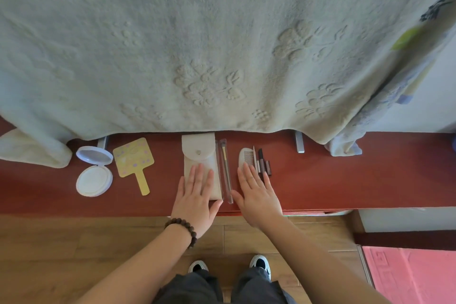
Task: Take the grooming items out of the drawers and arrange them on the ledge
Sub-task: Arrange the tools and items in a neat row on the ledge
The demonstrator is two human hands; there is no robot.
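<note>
A pale embossed blanket (222,44) fills the upper two thirds of the frame, hanging down to the red ledge (345,180) that crosses the middle from left to right. Below the ledge lies a wooden floor (74,254), with a pink mat (414,276) at the lower right. The left hand (197,201), a bead bracelet (183,228) at its wrist, lies flat with straight fingers on the lower part of a cream snap pouch (199,153) at the centre of the ledge. The right hand (256,195), also flat and spread, rests just right of centre, its fingertips over the near end of a white comb (245,157). At the left of the ledge sits an open round compact (94,171), and just right of it a yellow hand mirror (134,161). Between the hands lies a slim brush in a clear sleeve (225,170). Just right of the comb stand several small dark sticks (262,161), side by side.
</note>
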